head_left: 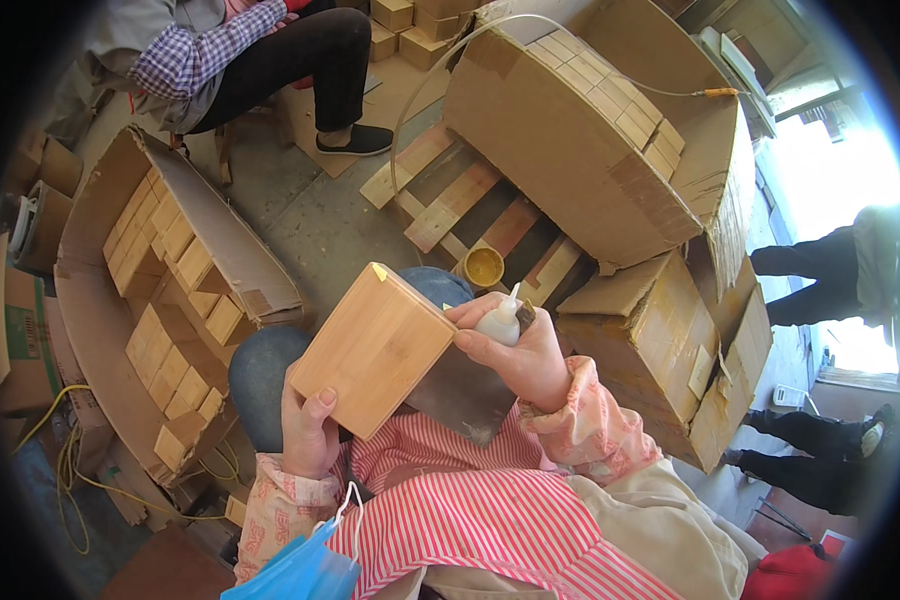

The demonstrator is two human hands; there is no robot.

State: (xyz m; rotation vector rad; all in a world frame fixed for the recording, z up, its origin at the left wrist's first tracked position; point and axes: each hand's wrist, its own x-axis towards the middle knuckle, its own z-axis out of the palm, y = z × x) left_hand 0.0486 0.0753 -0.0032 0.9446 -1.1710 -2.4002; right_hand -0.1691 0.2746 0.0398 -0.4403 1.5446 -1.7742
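My left hand [311, 424] grips a light wooden box [375, 350] by its lower left edge and holds it tilted over my lap. My right hand [518, 350] is closed around a small white squeeze bottle [502, 322] whose thin nozzle points up. The thumb and forefinger of that hand meet at the box's right corner, beside a tiny pale yellow piece [447, 307]. Another pale yellow spot [379, 271] shows on the box's top corner. Something small and dark sticks out beside the bottle; its kind is unclear. A dark flat sheet [465, 395] lies on my lap beneath my hands.
An open carton [260, 245] with several wooden boxes stands left; a larger carton [570, 130] of them sits on a pallet [455, 205] ahead. A yellow-stained cup [482, 266] stands on the pallet. Another person [300, 70] sits at far left; other people stand at right.
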